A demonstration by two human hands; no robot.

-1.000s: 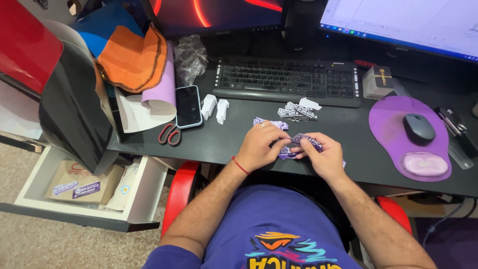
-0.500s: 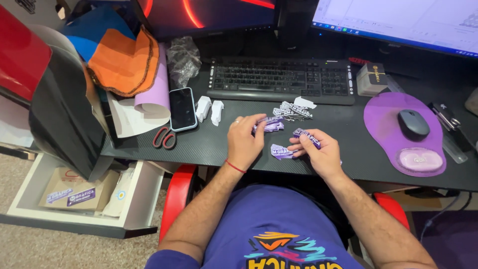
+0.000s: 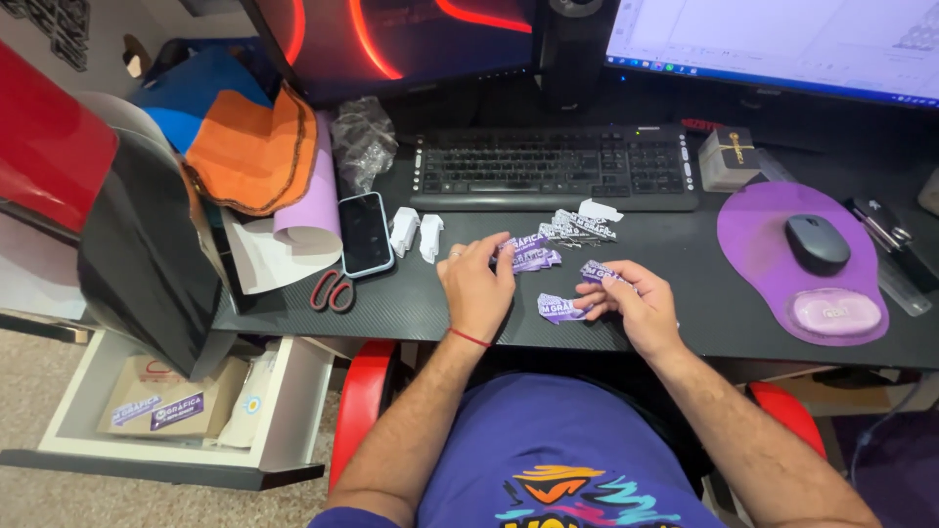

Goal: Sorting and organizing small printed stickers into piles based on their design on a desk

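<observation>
At centre frame on the dark surface (image 3: 391, 303), my left hand (image 3: 477, 284) rests loosely open on small purple labels (image 3: 533, 254), my right hand (image 3: 626, 303) pinching another purple label (image 3: 559, 309) by its edge; they look light, thin, floppy.

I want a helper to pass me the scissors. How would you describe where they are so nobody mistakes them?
Start at the black keyboard and move left to the dark phone lying flat on the desk. The scissors lie just below the phone's lower left corner, near the desk edge; their red handles set them apart.
</observation>
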